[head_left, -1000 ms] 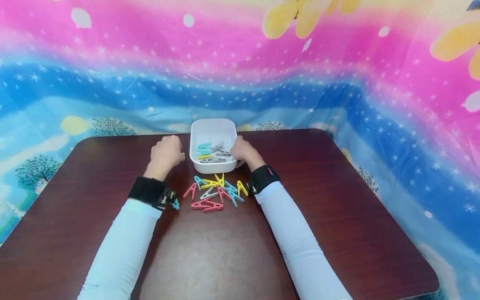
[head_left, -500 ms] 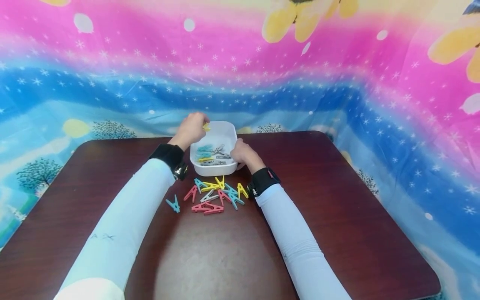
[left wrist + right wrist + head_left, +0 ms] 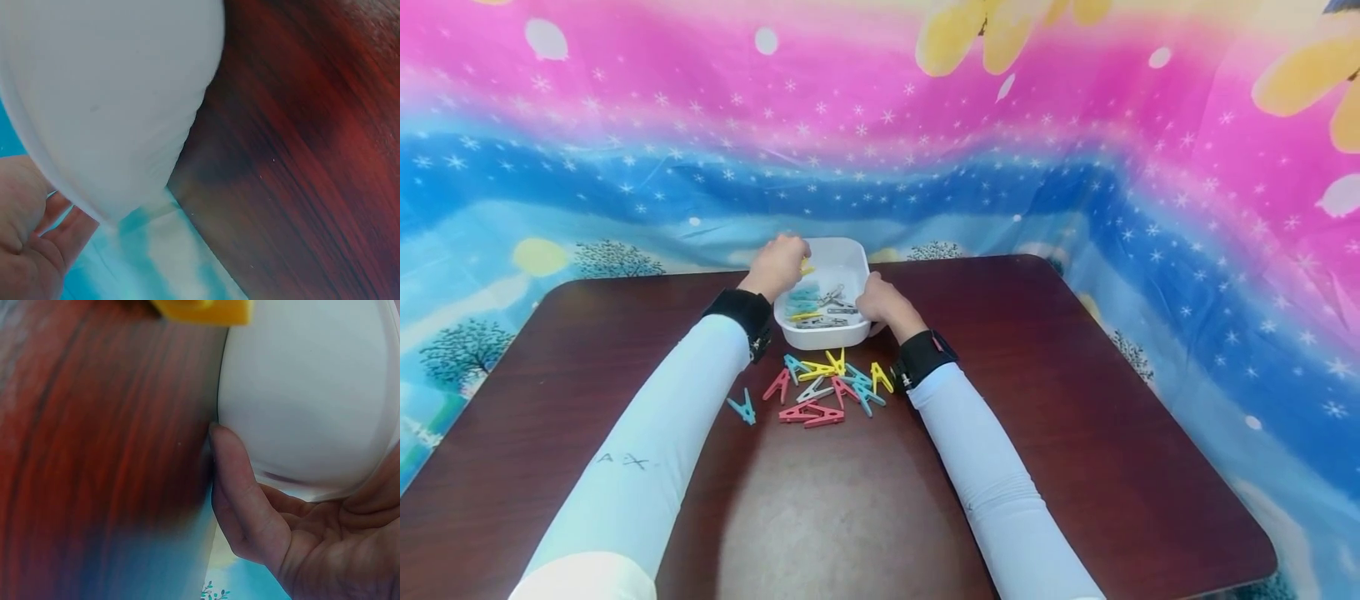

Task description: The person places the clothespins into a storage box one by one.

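A white plastic bin (image 3: 827, 337) sits at the table's far edge, with teal, grey and yellow clothespins (image 3: 805, 317) in it. My left hand (image 3: 777, 265) is over the bin's left rim and pinches a yellow clothespin (image 3: 807, 267), partly hidden by the fingers. In the left wrist view, that hand (image 3: 28, 225) shows beyond the bin's wall, its fingers behind the rim. My right hand (image 3: 883, 300) grips the bin's right side. The right wrist view shows its fingers (image 3: 240, 481) along the outer wall, near the bottom edge.
Loose red, yellow, teal and pale clothespins (image 3: 814, 392) lie in a heap in front of the bin. One teal clothespin (image 3: 743, 408) lies apart to the left. A patterned cloth (image 3: 880, 167) hangs behind the brown table (image 3: 1112, 417).
My left hand has come from the table left of the bin, up and right over its left rim, with a yellow clothespin, then dipped slightly. The right hand stays at the bin.
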`<state>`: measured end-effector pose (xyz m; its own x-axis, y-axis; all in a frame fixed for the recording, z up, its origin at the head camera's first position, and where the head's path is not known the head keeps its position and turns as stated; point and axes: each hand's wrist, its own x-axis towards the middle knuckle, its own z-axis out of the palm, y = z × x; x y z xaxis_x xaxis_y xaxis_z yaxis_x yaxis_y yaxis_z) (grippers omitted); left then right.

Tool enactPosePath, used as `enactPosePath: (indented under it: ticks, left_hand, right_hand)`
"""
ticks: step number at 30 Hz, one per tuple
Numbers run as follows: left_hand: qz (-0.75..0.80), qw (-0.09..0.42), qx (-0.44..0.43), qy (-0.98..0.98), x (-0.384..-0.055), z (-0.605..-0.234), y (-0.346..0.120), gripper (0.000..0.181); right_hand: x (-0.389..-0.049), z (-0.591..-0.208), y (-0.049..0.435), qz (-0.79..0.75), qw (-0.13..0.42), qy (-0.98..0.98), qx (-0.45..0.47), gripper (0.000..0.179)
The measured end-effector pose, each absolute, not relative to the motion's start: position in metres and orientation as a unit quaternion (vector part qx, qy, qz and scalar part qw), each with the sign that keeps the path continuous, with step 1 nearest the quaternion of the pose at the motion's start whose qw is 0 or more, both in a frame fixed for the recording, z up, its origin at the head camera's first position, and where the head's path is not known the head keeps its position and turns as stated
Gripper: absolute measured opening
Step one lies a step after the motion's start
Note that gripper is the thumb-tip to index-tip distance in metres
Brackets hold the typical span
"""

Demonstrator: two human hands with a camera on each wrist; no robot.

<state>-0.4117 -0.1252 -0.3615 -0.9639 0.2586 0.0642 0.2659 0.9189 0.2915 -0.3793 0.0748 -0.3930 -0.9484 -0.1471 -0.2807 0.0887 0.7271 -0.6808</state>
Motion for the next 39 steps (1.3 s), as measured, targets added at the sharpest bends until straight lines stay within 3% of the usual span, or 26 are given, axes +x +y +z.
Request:
enactPosePath:
  ticks: [13,31,39]
  left_hand:
    - [-0.107,0.025,-0.152,-0.982,-0.405,-0.373,-0.123,0.032]
    - [-0.156,-0.009,-0.164,-0.974,-0.400,-0.365,-0.125,0.043]
    - [-0.173,0.023,-0.180,-0.968,-0.393,-0.353,-0.133,0.041]
  right_hand:
    - [-0.377,-0.394,0.072,-0.370,0.164,0.914,-0.014,0.062]
    - [-0.377,-0.393,0.073,-0.363,0.164,0.917,-0.013,0.064]
    - [-0.382,-0.393,0.075,-0.375,0.162,0.913,-0.012,0.064]
